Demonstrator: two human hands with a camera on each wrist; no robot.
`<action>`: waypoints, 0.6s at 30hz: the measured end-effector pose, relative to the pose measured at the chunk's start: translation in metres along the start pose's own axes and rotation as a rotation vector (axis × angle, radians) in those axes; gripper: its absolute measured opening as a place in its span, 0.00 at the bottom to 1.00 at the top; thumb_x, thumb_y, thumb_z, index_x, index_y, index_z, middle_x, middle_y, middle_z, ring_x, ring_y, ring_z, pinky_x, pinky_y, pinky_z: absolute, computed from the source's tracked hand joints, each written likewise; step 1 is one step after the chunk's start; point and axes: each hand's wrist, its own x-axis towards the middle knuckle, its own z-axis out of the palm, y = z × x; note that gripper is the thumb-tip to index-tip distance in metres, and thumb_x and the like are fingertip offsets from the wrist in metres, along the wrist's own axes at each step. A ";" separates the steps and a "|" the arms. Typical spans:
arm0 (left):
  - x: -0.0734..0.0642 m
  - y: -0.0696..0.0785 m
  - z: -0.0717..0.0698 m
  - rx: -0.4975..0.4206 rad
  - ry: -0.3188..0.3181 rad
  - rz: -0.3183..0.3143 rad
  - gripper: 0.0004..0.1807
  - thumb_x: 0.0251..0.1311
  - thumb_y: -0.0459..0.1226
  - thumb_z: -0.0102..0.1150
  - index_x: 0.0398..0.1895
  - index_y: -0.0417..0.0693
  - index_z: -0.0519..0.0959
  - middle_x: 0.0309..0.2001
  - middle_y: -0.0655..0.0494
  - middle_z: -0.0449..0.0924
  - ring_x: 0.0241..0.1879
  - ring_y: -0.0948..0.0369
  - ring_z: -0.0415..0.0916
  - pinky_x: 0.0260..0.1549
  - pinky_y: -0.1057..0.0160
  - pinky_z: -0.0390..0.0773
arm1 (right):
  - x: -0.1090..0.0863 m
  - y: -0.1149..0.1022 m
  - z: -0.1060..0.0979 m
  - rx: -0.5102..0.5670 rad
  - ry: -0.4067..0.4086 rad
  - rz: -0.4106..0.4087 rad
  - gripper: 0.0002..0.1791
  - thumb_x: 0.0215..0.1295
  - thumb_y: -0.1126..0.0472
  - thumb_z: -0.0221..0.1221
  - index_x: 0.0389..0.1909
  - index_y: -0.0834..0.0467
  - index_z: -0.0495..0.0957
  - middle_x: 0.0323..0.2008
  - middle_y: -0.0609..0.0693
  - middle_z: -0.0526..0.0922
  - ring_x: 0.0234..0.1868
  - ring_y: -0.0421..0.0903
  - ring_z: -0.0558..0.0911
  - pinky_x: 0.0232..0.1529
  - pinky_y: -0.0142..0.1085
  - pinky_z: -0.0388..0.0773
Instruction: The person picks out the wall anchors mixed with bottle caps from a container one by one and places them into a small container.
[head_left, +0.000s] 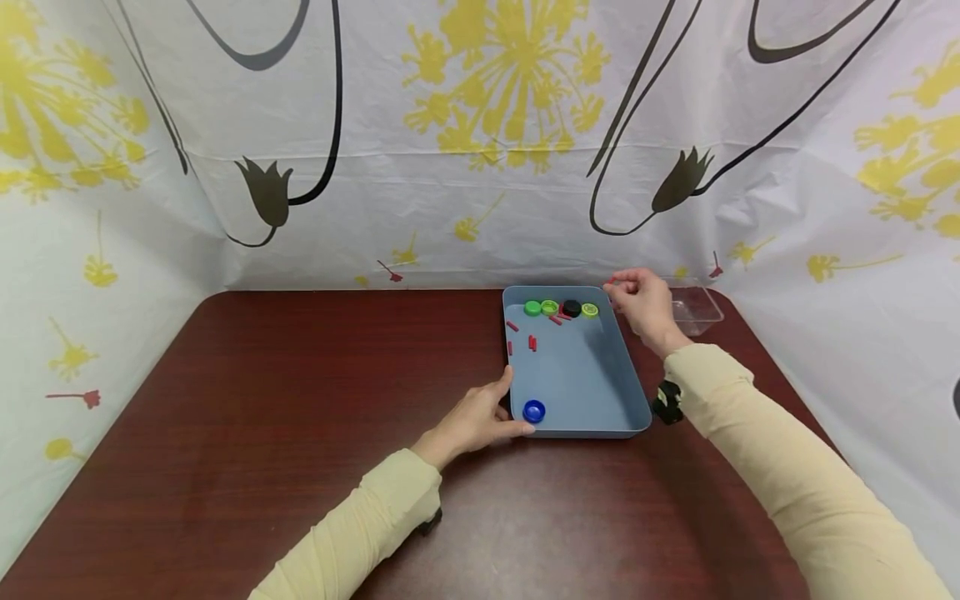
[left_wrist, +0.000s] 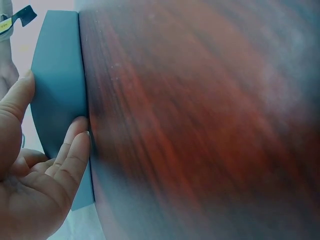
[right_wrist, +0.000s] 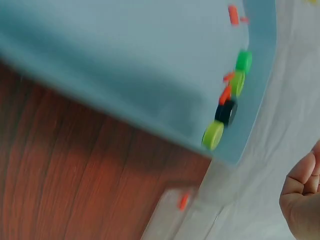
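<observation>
Tray (head_left: 592, 375): blue-grey, shallow, set on the dark red-brown table (head_left: 322, 375) toward its far right.
Far row in tray: green cap (head_left: 532, 308), lime cap (head_left: 550, 307), black cap (head_left: 572, 308), yellow-green cap (head_left: 590, 310), along the far wall.
Near left corner: blue cap (head_left: 534, 411).
Red pieces (head_left: 532, 342): small, thin; some beside the black cap, others toward the left wall.
Left hand (head_left: 480, 412): fingers spread, touching the tray from outside at its near left corner.
Right hand (head_left: 643, 304): raised by the far right corner, thumb and finger pinching a red piece (head_left: 610, 282).
Clear box (head_left: 697, 310): right of the tray, partly behind the right hand.
</observation>
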 end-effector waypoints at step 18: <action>0.001 -0.002 0.000 -0.008 -0.002 -0.001 0.52 0.55 0.52 0.64 0.74 0.45 0.45 0.67 0.48 0.64 0.39 0.65 0.79 0.38 0.67 0.76 | 0.004 0.058 -0.041 -0.241 0.203 0.151 0.19 0.65 0.56 0.57 0.48 0.68 0.76 0.25 0.44 0.71 0.23 0.33 0.67 0.33 0.33 0.66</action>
